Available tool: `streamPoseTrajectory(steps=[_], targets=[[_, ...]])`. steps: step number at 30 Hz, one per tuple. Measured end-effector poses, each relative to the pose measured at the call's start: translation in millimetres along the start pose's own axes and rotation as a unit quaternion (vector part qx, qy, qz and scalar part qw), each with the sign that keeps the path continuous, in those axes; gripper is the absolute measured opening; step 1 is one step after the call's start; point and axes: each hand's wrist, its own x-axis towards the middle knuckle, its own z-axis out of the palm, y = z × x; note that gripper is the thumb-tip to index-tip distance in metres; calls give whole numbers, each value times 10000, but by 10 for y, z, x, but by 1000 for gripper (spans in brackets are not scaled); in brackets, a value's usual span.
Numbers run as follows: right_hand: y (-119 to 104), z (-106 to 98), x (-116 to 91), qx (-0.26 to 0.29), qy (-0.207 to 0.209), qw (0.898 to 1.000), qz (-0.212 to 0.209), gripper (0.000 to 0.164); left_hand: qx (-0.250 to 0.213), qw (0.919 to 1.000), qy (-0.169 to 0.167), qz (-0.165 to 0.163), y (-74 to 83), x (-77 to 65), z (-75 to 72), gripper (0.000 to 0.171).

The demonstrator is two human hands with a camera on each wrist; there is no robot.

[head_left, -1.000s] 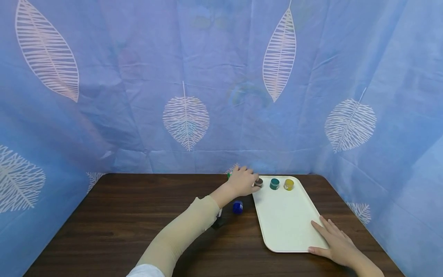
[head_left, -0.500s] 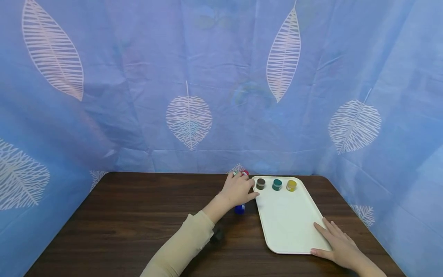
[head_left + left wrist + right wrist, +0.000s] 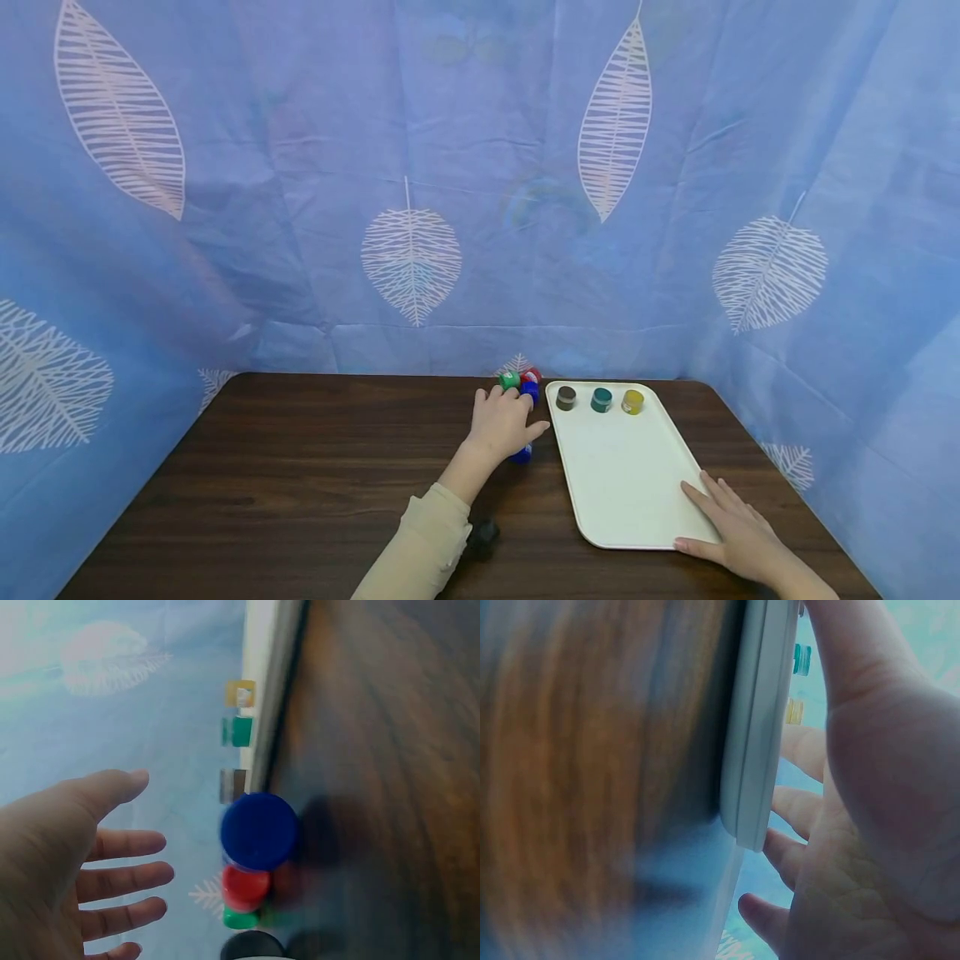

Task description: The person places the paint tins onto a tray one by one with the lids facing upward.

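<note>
My left hand (image 3: 501, 423) hovers over the table left of the tray, fingers spread and holding nothing. Just past its fingertips are small paint jars: a green jar (image 3: 509, 379), a red jar (image 3: 531, 375) and a blue jar (image 3: 530, 392). Another blue jar (image 3: 521, 454) is partly hidden beside the hand; the left wrist view shows a round blue lid (image 3: 259, 832) near a red lid (image 3: 245, 889). A brown jar (image 3: 566, 398), a teal jar (image 3: 602, 400) and a yellow jar (image 3: 632, 402) line the far end of the white tray (image 3: 630, 492). My right hand (image 3: 731, 529) rests on the tray's near right corner.
A black object (image 3: 483, 535), partly covered by the left sleeve, is on the dark wooden table (image 3: 300, 475). A blue curtain (image 3: 480, 250) with a leaf print hangs behind the table and at both sides.
My left hand has drawn back from the brown jar at the tray's far left corner, leftward and nearer, uncovering the green, red and blue jars. The right hand stays on the tray.
</note>
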Motion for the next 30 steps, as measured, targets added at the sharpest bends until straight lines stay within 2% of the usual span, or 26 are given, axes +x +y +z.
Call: streamPoseTrajectory(steps=[10, 19, 25, 30], targets=[[3, 7, 10, 33, -87, 9999, 59, 80, 408, 9986, -292, -138, 45, -77, 116, 50], [14, 28, 5, 19, -6, 10000, -11, 79, 490, 9936, -657, -779, 108, -113, 195, 59], [16, 37, -2, -11, 18, 10000, -18, 78, 506, 9896, -881, -1016, 130, -112, 215, 57], [15, 21, 7, 10, -95, 9999, 53, 79, 412, 9901, -919, -982, 144, -108, 215, 50]])
